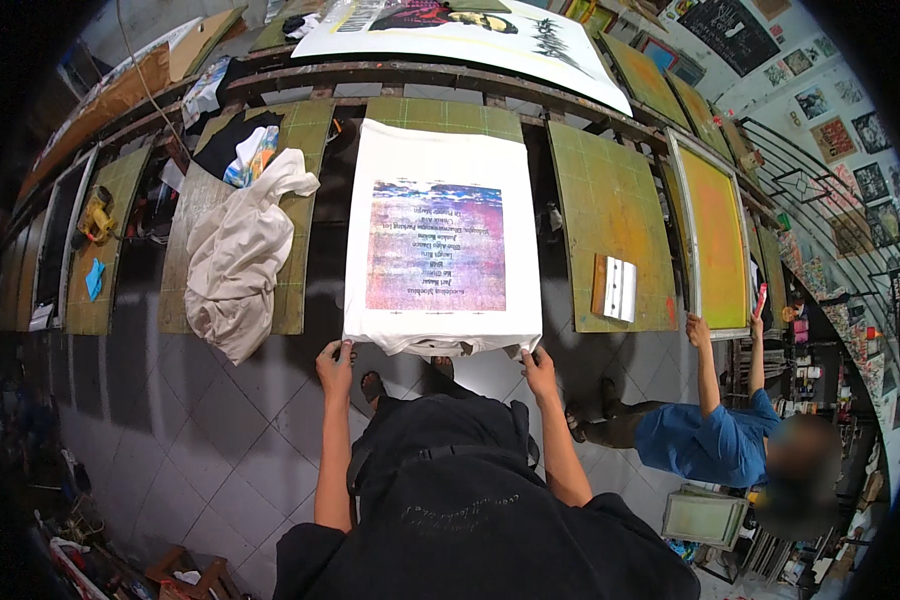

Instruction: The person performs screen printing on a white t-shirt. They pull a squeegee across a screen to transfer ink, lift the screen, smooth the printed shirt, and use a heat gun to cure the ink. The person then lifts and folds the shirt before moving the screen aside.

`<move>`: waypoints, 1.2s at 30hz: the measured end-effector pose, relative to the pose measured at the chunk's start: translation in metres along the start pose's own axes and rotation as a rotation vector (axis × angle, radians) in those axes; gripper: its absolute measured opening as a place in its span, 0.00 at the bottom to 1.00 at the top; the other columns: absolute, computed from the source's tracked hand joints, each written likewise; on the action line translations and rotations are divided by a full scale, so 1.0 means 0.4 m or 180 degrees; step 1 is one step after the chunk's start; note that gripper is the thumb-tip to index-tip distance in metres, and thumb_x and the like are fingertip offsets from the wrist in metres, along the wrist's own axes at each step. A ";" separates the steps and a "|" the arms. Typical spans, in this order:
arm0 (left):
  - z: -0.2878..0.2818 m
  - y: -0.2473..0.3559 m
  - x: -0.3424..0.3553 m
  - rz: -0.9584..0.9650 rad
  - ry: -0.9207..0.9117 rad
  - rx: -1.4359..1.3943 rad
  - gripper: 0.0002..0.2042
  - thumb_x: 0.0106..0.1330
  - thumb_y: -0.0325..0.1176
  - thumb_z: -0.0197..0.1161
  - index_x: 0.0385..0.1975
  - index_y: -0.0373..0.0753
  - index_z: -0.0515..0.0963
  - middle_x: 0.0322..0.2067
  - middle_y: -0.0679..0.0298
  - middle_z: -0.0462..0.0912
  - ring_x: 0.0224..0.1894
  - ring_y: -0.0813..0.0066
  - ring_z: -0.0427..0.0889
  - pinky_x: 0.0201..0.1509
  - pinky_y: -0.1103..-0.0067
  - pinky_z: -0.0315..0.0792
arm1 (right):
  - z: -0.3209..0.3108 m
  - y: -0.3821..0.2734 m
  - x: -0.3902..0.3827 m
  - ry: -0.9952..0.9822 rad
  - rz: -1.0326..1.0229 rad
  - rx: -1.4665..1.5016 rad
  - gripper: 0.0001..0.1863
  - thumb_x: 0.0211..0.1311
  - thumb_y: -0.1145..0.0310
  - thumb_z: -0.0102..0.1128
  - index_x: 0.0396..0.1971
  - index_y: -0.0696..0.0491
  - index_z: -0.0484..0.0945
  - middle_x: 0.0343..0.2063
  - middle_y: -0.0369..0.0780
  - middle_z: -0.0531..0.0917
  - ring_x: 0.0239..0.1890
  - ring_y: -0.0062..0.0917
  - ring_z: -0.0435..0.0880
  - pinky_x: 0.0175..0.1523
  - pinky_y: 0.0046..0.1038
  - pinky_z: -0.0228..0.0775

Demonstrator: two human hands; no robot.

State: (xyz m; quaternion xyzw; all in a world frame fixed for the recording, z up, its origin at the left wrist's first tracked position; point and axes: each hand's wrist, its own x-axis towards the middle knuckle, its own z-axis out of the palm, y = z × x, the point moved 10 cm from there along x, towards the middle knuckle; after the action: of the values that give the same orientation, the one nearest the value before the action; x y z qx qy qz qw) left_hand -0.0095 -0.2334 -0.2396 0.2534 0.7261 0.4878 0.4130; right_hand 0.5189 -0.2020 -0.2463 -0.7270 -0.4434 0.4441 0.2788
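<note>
A white T-shirt (pixel 440 160) lies stretched over a green printing board (pixel 450 112) straight in front of me. A blue, pink and purple print with lines of dark text covers its middle, upside down to me. My left hand (pixel 334 366) is closed on the shirt's near left corner. At the near right corner, my right hand (pixel 538 370) pinches the cloth in the same way. Between the two hands the hem hangs in folds past the board's near edge. What lies under the shirt is hidden.
Crumpled beige cloth (pixel 245 250) hangs off the left board. On the right board (pixel 615 210) rests a wood-and-white squeegee-like block (pixel 615 288). A co-worker in a blue shirt (pixel 715 440) holds a framed screen (pixel 715 240) farther right. A yellow tool (pixel 97 215) sits far left.
</note>
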 end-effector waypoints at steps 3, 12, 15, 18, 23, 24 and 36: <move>0.003 -0.002 0.005 0.0063 -0.0006 -0.0038 0.11 0.73 0.33 0.66 0.38 0.29 0.85 0.27 0.64 0.86 0.30 0.80 0.84 0.34 0.79 0.76 | -0.004 0.014 0.008 -0.0048 0.0107 0.0005 0.20 0.75 0.56 0.61 0.57 0.55 0.79 0.44 0.38 0.86 0.46 0.24 0.83 0.46 0.32 0.77; 0.019 0.017 -0.013 -0.0146 -0.0018 -0.0175 0.10 0.74 0.32 0.64 0.40 0.29 0.84 0.30 0.65 0.85 0.31 0.80 0.83 0.34 0.81 0.75 | -0.012 0.028 0.031 0.0077 0.0019 0.0004 0.19 0.74 0.57 0.62 0.53 0.56 0.81 0.39 0.38 0.86 0.40 0.22 0.83 0.42 0.29 0.77; 0.023 0.024 -0.011 -0.0117 -0.0071 -0.0181 0.10 0.74 0.32 0.63 0.41 0.30 0.84 0.31 0.64 0.86 0.32 0.80 0.83 0.34 0.81 0.76 | -0.013 0.023 0.036 0.0042 -0.0133 -0.0048 0.19 0.74 0.57 0.62 0.53 0.56 0.81 0.40 0.38 0.86 0.40 0.23 0.83 0.42 0.30 0.78; 0.016 0.032 -0.019 -0.0180 0.0057 -0.0139 0.10 0.74 0.31 0.62 0.41 0.30 0.84 0.32 0.64 0.86 0.32 0.80 0.83 0.35 0.81 0.76 | -0.008 0.012 0.027 0.0067 -0.0064 0.0020 0.19 0.74 0.57 0.62 0.52 0.57 0.80 0.40 0.38 0.86 0.41 0.23 0.83 0.42 0.30 0.78; 0.032 0.049 -0.023 -0.0165 -0.0037 -0.0128 0.09 0.73 0.29 0.61 0.40 0.29 0.84 0.32 0.65 0.85 0.32 0.81 0.82 0.36 0.81 0.75 | -0.016 0.046 0.035 0.0079 0.0099 -0.0012 0.19 0.74 0.57 0.62 0.53 0.57 0.80 0.41 0.38 0.86 0.43 0.24 0.84 0.43 0.31 0.79; 0.028 0.052 -0.022 -0.0132 -0.0038 -0.0106 0.09 0.73 0.28 0.61 0.40 0.29 0.84 0.31 0.65 0.85 0.32 0.81 0.82 0.36 0.81 0.75 | -0.010 0.026 0.030 -0.0019 0.0136 0.0014 0.19 0.74 0.57 0.62 0.53 0.57 0.80 0.41 0.39 0.86 0.44 0.24 0.84 0.43 0.31 0.79; 0.034 0.023 -0.017 -0.0274 -0.0048 -0.0217 0.09 0.73 0.28 0.59 0.41 0.28 0.83 0.32 0.64 0.84 0.33 0.80 0.81 0.38 0.80 0.76 | 0.001 0.014 0.029 -0.0143 0.0207 0.0129 0.22 0.74 0.58 0.61 0.59 0.57 0.78 0.46 0.42 0.86 0.48 0.28 0.85 0.47 0.34 0.80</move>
State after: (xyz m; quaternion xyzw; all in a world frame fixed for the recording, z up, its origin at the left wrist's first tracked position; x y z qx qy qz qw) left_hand 0.0053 -0.2284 -0.2312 0.2115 0.7161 0.4922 0.4474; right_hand 0.5233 -0.1942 -0.2557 -0.7251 -0.4166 0.4779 0.2689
